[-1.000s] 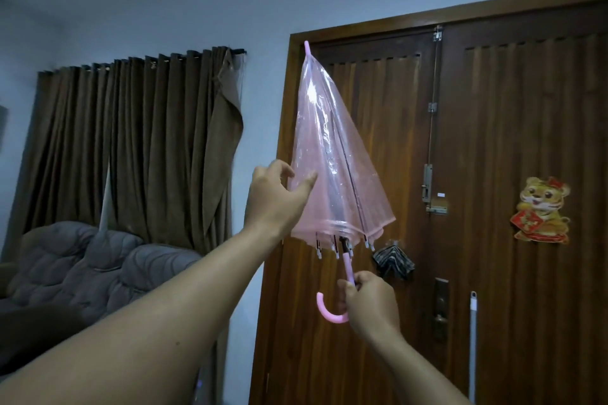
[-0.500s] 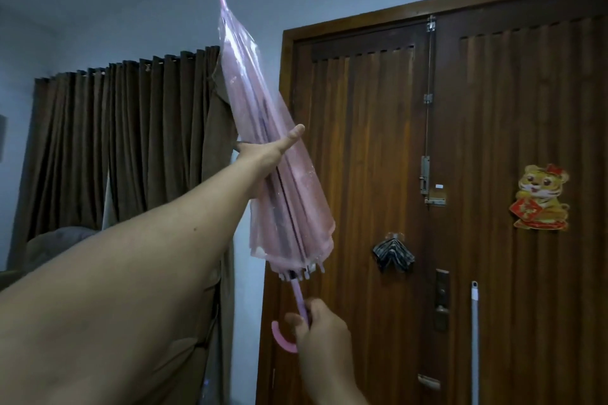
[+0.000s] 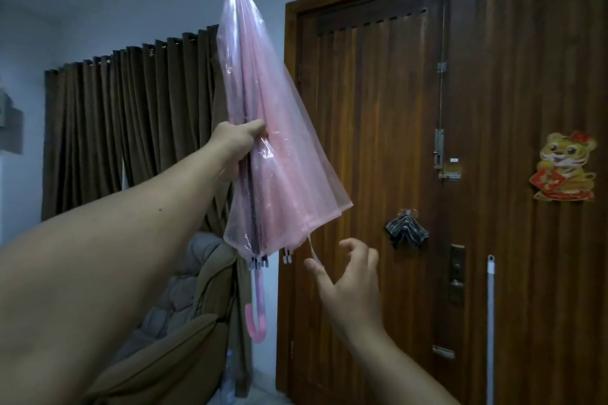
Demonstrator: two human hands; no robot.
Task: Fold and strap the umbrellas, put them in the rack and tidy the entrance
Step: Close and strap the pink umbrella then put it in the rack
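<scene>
A closed, see-through pink umbrella [image 3: 283, 154] hangs upright in the air in front of the door, tip up and curved pink handle [image 3: 256, 319] at the bottom. My left hand [image 3: 238, 145] grips the bunched canopy around its middle, arm stretched out. Its thin pink strap [image 3: 312, 251] dangles from the canopy's lower edge. My right hand [image 3: 348, 276] is below and right of the canopy, fingers spread, thumb touching the end of the strap, holding nothing. The canopy's right side flares out loose.
A brown wooden double door [image 3: 460, 174] fills the right half, with a tiger sticker [image 3: 564, 168], a hanging face mask [image 3: 406, 232] and a white pole [image 3: 490, 329] leaning on it. Dark curtains [image 3: 131, 128] and a padded sofa [image 3: 184, 302] are at the left.
My right hand has let go of the handle and moved up right to the strap. My left hand now grips the canopy and holds the umbrella more upright.
</scene>
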